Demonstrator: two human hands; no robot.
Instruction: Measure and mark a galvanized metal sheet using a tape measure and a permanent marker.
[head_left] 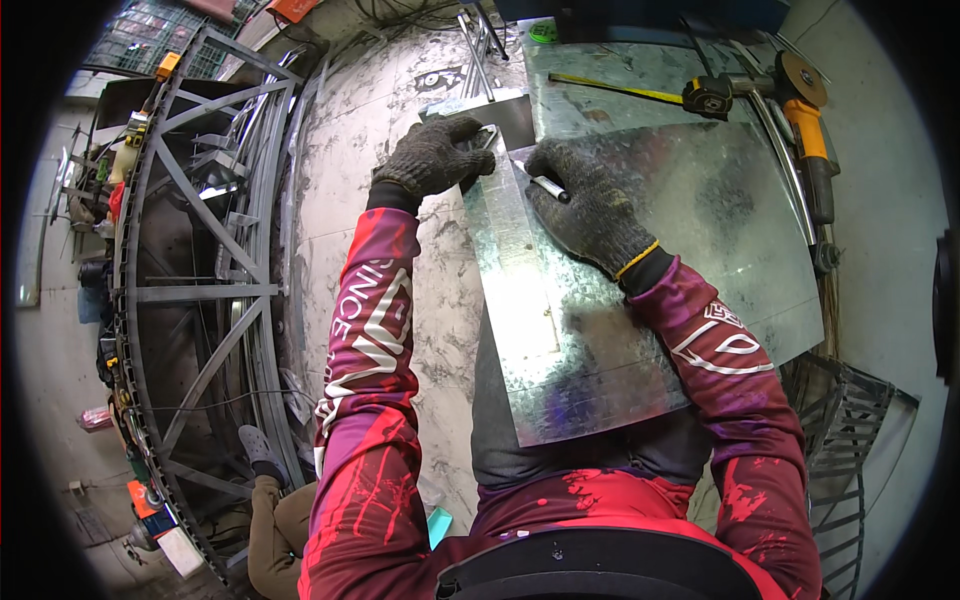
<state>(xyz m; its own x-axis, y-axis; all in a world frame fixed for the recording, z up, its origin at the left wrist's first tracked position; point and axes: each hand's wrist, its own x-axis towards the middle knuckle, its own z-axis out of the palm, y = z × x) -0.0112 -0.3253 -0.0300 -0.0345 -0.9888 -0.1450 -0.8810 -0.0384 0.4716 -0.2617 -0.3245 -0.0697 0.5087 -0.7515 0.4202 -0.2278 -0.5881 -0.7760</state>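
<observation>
A large galvanized metal sheet [690, 220] lies over my lap and the work surface, its near edge above my legs. At its far left corner my left hand [432, 160], in a dark grey knit glove, is closed on the edge. A small shiny metal piece [490, 136] shows by those fingertips; whether it is held too is unclear. My right hand [590, 205], gloved alike with a yellow cuff trim, rests on the sheet. Its fingers close around a white marker [548, 187], tip toward the sheet's left margin. A paler strip runs along that margin.
A tape measure [708, 97] with its yellow blade drawn out lies beyond the sheet. An angle grinder [808, 130] stands at the far right. At left is a steel truss frame [205, 293] with tools behind it. Another person's leg [268, 520] shows lower left.
</observation>
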